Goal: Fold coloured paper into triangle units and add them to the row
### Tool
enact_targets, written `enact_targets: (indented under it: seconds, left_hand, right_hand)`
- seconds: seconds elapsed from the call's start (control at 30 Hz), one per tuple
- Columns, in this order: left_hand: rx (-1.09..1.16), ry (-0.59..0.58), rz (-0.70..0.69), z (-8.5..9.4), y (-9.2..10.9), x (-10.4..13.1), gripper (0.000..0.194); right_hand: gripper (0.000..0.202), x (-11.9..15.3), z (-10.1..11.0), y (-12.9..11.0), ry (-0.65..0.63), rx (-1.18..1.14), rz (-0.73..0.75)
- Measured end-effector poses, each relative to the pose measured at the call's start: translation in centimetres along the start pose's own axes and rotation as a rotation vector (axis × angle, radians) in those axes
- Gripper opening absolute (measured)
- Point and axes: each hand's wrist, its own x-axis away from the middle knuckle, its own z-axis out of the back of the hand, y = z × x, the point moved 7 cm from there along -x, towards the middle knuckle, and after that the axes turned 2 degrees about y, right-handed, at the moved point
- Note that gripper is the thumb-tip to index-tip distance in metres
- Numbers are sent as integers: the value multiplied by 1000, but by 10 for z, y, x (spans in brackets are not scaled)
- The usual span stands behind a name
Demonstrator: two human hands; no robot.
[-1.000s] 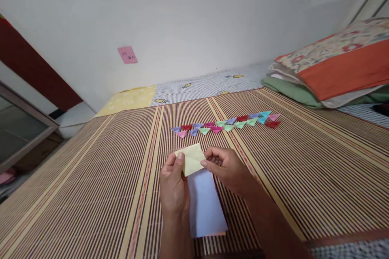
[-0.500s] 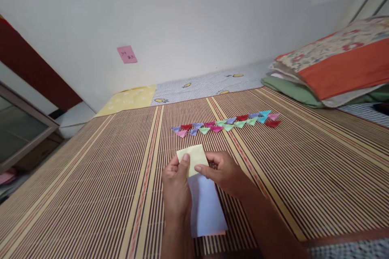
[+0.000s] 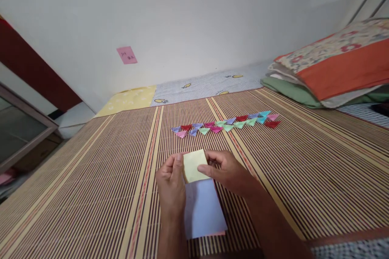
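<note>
A pale yellow square of paper (image 3: 194,166) is held up between both hands. My left hand (image 3: 172,180) pinches its left edge, thumb on top. My right hand (image 3: 226,172) grips the right side, with the thumb lying across the front and the fingers behind. Below the yellow square, blue paper (image 3: 204,208) lies on the striped mat, with a strip of orange showing under its lower edge. Beyond the hands, several small folded paper triangles (image 3: 227,127) in red, blue, green and pink stand in two rows.
The striped mat (image 3: 100,178) spans the surface. Folded bedding (image 3: 340,75) with an orange band is stacked at the right. A pink note (image 3: 127,55) sticks to the wall. Yellow cloth (image 3: 129,99) and checked cloth (image 3: 200,87) run along the wall.
My left hand has shifted left and slightly down, its thumb now at the yellow paper's edge. The yellow paper has moved slightly down, and more of the blue paper shows.
</note>
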Motion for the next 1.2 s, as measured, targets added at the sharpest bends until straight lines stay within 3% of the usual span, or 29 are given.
enact_targets:
  seconds: [0.13,0.27,0.47,0.6,0.73,0.87,1.0,1.1,1.2]
  left_hand:
    - [-41,-36,-35,-6,2,2,27]
    - [-15,-57,-4,-12,-2,4,24]
    - [-8,-22,-24,-15,-3,8,28]
    - [-61,-17,-83,-16,2,10,32]
    - [-55,-73,-51,-21,2,12,33]
    - [-56,-132,34,-25,-3,12,29]
    - [17,-136,93,-23,-11,8,30]
    - [164,-102,151,-20,-18,5,30]
    - [306,-62,221,-19,-21,2,31]
  right_hand:
    - [31,2,10,-12,213,80,61]
    - [33,4,13,-20,294,178,105]
    - [10,5,15,-26,339,243,178]
    - [19,9,13,-35,368,327,295]
    - [21,8,17,-24,373,229,190]
    - [23,4,20,-5,348,27,42]
    - [26,-1,8,8,169,-172,-52]
    - [22,-1,-1,13,26,-157,-100]
    - [22,-1,-6,16,-36,-103,-112]
